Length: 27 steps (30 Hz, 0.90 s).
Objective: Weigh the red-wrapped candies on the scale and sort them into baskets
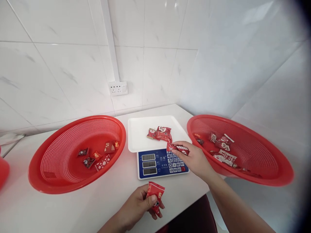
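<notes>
My left hand (pixel 139 208) is closed around a small red bag (pixel 155 193) near the table's front edge. My right hand (pixel 194 158) pinches a red and white candy packet (pixel 179 148) just over the front right corner of the white weighing tray (pixel 141 136). Several red candy packets (pixel 160 133) lie on that tray, which sits on a digital scale (pixel 162 163) with a blue keypad panel.
A red mesh basket (pixel 55 171) on the left holds several red packets. Another red mesh basket (pixel 267 161) on the right holds several more. A wall socket (pixel 118 88) is on the tiled wall behind. A red rim (pixel 3 170) shows at the far left.
</notes>
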{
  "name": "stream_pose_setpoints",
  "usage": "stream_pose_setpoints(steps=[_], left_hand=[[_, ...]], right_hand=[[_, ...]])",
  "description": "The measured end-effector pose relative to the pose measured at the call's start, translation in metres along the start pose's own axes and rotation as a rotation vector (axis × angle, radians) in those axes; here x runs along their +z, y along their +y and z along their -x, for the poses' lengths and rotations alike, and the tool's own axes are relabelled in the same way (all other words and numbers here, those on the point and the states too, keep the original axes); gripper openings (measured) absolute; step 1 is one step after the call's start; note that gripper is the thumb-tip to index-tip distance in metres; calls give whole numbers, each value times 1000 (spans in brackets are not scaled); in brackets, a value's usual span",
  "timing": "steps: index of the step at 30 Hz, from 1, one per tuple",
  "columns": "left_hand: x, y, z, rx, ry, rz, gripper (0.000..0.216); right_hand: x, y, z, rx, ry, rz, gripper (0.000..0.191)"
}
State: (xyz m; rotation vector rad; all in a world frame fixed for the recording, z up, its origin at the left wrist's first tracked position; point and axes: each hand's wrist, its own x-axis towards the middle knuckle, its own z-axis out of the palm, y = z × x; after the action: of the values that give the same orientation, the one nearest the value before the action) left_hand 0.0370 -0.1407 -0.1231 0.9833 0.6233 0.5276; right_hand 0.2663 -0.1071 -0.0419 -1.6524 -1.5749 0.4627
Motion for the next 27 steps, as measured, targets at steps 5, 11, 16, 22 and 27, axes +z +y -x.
stream_pose_setpoints(steps=[5, 11, 16, 22, 27], left_hand=[[0, 1, -1, -33, 2, 69, 40], [1, 3, 1, -122, -51, 95, 44], [2, 2, 1, -109, -68, 86, 41], [2, 0, 3, -83, -104, 97, 37], [2, 2, 3, -70, -85, 110, 40]], right_hand=[[0, -2, 4, -1, -25, 28, 22], [2, -5, 7, -3, -53, 36, 22], [4, -4, 8, 6, -66, 41, 22], [4, -1, 9, 4, -81, 50, 23], [6, 1, 10, 20, -85, 48, 24]])
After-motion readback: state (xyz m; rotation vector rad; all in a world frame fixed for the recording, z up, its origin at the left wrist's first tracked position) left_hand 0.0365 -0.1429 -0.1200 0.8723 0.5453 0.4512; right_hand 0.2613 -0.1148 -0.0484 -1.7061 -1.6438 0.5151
